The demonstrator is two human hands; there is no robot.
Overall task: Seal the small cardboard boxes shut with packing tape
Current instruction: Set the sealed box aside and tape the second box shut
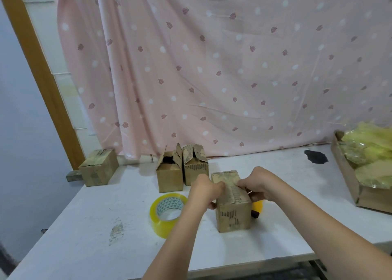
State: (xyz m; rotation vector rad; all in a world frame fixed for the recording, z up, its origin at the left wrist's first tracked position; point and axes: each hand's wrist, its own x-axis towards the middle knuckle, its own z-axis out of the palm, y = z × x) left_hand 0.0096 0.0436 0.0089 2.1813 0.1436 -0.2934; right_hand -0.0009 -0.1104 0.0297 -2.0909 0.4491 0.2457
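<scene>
A small cardboard box (232, 213) stands on the white table (95, 226) in front of me, its top flaps folded down with clear tape across them. My left hand (204, 191) grips the box's top left edge. My right hand (257, 185) presses on its top right edge, thumb on the taped top. A roll of yellowish clear packing tape (167, 213) lies flat just left of my left forearm. Two more small boxes (170, 173) (195, 169) with raised flaps stand behind. A closed box (98, 167) sits at the far left table corner.
A small yellow and dark object (257, 208) peeks out behind the held box's right side. At the right edge lies a cardboard tray (347, 173) holding crumpled yellow plastic. A dark patch (316, 156) marks the table. A pink patterned curtain hangs behind.
</scene>
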